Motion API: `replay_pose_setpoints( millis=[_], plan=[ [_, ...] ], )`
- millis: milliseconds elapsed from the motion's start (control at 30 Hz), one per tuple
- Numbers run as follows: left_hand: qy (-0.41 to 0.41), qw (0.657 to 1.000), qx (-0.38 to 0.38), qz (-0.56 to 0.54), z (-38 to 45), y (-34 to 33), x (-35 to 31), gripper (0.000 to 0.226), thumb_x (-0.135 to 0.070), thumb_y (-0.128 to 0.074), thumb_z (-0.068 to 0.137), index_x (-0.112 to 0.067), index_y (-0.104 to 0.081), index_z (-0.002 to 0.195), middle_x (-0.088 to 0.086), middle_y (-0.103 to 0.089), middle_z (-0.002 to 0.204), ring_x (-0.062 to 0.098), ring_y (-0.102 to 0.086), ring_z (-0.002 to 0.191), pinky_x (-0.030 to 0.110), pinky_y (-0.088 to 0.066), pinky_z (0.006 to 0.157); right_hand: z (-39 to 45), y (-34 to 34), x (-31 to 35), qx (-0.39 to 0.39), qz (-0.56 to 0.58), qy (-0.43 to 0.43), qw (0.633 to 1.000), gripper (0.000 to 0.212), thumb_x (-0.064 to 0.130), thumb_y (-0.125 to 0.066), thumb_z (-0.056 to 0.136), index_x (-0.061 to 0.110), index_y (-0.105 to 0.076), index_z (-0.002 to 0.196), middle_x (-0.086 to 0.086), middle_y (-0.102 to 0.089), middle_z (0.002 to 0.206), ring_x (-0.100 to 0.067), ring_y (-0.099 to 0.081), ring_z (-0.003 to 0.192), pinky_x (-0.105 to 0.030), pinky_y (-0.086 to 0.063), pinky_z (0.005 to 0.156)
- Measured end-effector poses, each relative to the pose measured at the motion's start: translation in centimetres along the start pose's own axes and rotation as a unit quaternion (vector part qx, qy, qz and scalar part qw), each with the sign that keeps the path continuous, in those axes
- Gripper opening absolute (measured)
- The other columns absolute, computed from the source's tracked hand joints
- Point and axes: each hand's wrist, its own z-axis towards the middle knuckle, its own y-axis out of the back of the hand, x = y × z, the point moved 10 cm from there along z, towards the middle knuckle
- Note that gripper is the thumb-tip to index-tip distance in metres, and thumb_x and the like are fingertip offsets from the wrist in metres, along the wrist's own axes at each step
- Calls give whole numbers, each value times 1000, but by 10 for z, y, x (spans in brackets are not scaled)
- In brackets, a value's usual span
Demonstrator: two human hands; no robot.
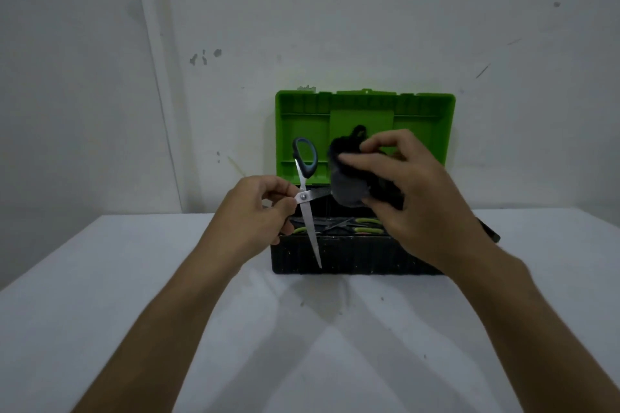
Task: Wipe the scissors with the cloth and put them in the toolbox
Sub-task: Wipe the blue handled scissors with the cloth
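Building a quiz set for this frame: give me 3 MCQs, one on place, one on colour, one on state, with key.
1. Where is the toolbox?
A. On the table by the wall
B. On the floor
C. On a shelf

2. What colour is the lid?
A. Red
B. Green
C. Yellow

3. How are the scissors?
A. Closed, lying in the toolbox
B. Closed, lying on the table
C. Open, held in the air

Key:
1 A: its black base sits on the white table against the wall.
2 B: the raised lid is bright green.
3 C: the left hand pinches them near the pivot, blades spread, while the right hand holds the cloth on one blade.
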Motion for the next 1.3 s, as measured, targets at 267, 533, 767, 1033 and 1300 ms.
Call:
replay_pose_setpoints(
  millis=[267, 533, 767, 1033, 1300],
  plan=[
    [17, 1000, -3, 16, -2, 11, 0, 12, -11, -59, 94, -14, -70, 92, 3, -63, 67, 2, -52, 39, 23, -40, 46, -9, -51, 25, 61, -28, 66, 996, 56, -11, -68, 77, 29, -72, 117, 1, -63, 132, -27, -49, 104, -29, -38, 87],
    [-28, 1000, -8, 1, -4, 32, -16, 18, -8, -57, 94, -20, -69, 87, -1, -65, 76, 4, -61, 51, 22, -45, 46, -7, 6, -28, -36, -83, -43, 995, 59, -11, -63, 77, 24, -66, 125, -2, -66, 121, -21, -44, 93, -26, -29, 79],
    [9, 999, 9, 30, -2, 21, -2, 20, -7, -54, 96, -19, -67, 87, 4, -67, 80, 12, -62, 59, 24, -43, 47, -2, -24, 22, 36, -30, 18, 999, 87, -11, -68, 72, 26, -43, 147, 4, -66, 124, -15, -44, 91, -23, -42, 74],
    [34, 998, 26, 37, -2, 20, 3, 23, -1, -50, 94, -10, -71, 90, 4, -61, 64, 16, -54, 59, 26, -41, 47, -16, -68, 36, 142, -36, 73, 987, 70, -7, -67, 78, 29, -57, 138, 2, -58, 125, -22, -44, 99, -40, -50, 80],
    [40, 999, 2, 32, 2, 21, 10, 22, -4, -55, 91, -16, -71, 82, 1, -62, 58, 11, -57, 56, 25, -44, 48, -11, -50, 37, 128, -1, 106, 986, 69, -14, -64, 73, 29, -67, 126, 2, -59, 120, -22, -45, 100, -36, -46, 80]
  ],
)
